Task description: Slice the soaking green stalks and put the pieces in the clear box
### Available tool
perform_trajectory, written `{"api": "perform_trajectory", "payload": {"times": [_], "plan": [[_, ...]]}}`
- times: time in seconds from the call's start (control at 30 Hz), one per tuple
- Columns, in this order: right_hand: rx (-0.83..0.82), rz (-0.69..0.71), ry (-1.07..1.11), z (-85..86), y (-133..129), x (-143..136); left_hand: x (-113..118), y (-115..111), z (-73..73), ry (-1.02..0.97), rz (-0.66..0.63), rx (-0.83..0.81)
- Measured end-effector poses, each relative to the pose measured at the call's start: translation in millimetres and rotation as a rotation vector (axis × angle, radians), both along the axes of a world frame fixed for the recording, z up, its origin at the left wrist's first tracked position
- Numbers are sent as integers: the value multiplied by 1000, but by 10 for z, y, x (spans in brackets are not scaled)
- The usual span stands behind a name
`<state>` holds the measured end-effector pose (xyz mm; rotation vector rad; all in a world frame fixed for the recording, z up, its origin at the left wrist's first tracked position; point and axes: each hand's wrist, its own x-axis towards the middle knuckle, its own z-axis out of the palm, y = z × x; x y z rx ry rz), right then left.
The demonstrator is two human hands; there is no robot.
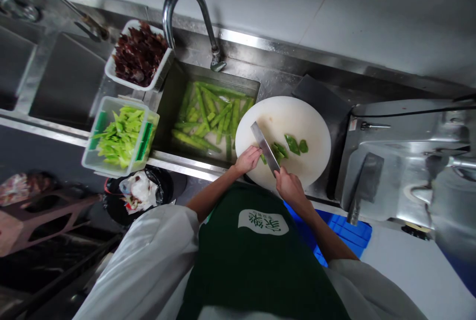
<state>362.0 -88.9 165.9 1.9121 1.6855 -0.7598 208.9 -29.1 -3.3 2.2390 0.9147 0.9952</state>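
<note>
Your right hand (292, 188) wraps the knife (265, 147) handle while left hand (247, 160) fingertips pinch the green vegetable (277, 151) steady on the cutting board (297, 116).

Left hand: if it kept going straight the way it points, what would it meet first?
The left hand points right across the cutting board; it would likely meet the knife blade first, then the green vegetable pieces. Depth is uncertain.

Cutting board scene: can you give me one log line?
right hand: grips knife | left hand: steadies green vegetable | cutting board: cut pieces
</note>
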Motion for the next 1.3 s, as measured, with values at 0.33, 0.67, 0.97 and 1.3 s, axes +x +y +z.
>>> {"api": "perform_trajectory", "payload": {"times": [0.33, 0.67, 0.97, 1.3], "plan": [[-5, 5, 16, 11, -6, 16, 7, -13, -43, 8, -5, 18], [-7, 8, 15, -68, 38, 1, 1, -14, -32, 3, -45, 18], [10, -20, 37, -126, 161, -104, -3, -25, -51, 7, -36, 29], [142, -48, 137, -197, 351, -82, -36, -37, -18, 30, -14, -41]]}}
